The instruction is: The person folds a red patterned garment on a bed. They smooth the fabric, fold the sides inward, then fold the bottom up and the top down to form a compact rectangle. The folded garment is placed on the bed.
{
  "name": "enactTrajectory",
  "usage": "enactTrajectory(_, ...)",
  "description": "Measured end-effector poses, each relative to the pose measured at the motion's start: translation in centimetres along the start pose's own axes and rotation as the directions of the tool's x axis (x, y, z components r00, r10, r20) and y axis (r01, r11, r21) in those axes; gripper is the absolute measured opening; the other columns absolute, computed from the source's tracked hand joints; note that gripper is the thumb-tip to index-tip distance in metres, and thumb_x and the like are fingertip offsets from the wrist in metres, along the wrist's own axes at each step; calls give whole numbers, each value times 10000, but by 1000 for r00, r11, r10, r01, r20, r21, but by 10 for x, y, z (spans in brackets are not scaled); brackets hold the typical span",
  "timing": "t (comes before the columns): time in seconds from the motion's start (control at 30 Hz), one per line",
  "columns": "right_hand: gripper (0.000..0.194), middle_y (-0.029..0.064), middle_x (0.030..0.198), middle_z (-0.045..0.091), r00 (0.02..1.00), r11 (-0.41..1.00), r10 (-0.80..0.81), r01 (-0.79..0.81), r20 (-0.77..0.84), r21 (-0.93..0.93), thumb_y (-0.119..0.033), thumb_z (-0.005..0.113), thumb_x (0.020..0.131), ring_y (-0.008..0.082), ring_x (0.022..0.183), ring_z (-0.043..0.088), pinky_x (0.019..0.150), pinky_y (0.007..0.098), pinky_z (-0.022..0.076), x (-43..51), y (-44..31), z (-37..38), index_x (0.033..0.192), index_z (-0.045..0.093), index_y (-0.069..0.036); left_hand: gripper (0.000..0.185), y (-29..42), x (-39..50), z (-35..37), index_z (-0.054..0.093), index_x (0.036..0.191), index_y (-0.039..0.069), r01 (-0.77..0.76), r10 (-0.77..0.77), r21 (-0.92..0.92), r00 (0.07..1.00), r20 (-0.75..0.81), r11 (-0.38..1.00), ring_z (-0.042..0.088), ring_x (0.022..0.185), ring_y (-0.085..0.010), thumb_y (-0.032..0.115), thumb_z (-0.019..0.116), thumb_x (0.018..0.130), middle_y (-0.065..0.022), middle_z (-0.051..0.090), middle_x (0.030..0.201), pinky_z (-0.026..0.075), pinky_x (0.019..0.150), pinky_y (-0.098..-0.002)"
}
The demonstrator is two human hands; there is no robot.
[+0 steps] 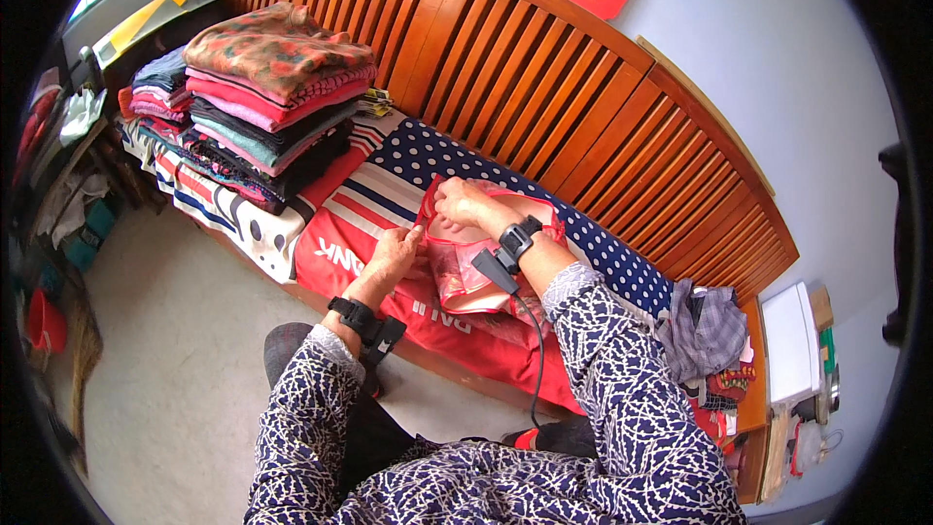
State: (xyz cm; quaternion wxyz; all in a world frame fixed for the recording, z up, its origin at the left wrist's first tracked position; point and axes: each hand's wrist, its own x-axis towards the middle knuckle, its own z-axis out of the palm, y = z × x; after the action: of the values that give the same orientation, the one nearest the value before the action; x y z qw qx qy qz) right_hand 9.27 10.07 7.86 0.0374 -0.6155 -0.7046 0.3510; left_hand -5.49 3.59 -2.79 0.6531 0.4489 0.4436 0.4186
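A see-through pink plastic storage bag [466,270] with red edging lies on the covered bench, its mouth gaping and a pale inside showing. My left hand [397,251] pinches the red edging on the bag's left side between thumb and fingers. At the upper left of the mouth, my right hand [461,203] has curled fingers on the rim, partly over the opening. Both wrists wear black straps with small devices; a cable hangs from the right one. Beneath the bag is a red, white and navy cover [350,233].
A tall stack of folded clothes [277,95] stands left on the bench. Behind rises the slatted wooden backrest [510,80]. Crumpled grey checked cloth [703,328] lies at the right end. A broom [84,343] and red bucket [45,322] stand far left.
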Motion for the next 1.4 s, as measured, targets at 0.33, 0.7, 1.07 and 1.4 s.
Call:
enactTrajectory(0.33,264,126,994,700,816,906,-366,422,-447,28,-81,467,932,189,890,694,770,302,561,-92,43,-61,1113,640,0,527,10,-9,-2,605,1110,-75,-141,150,239,988,-24,961,683,875,-265,419,622,927,-183,673,991,591,678,-383)
enactTrajectory(0.7,520,187,1393,461,670,900,-435,329,-601,-284,-284,565,936,349,1323,421,1115,395,342,-166,168,-34,1371,438,-27,496,22,-10,10,637,1125,-15,-174,252,594,966,-50,786,691,810,-278,412,629,873,-196,693,943,540,749,-394)
enactTrajectory(1.07,734,170,1467,398,752,876,-427,206,-502,-436,-493,609,887,333,1369,355,1138,453,280,-139,215,21,1427,389,-47,700,22,-6,17,505,1258,-79,-69,248,877,967,-59,476,651,979,-406,514,587,896,-333,609,1111,554,742,-413)
enactTrajectory(1.4,663,99,1488,379,811,851,-331,35,-482,-525,-445,612,885,271,1413,292,1148,507,197,-131,209,49,1423,413,-112,822,30,-17,32,436,1345,-54,79,100,693,972,-214,717,674,918,-302,351,820,742,-260,637,1090,579,647,-383)
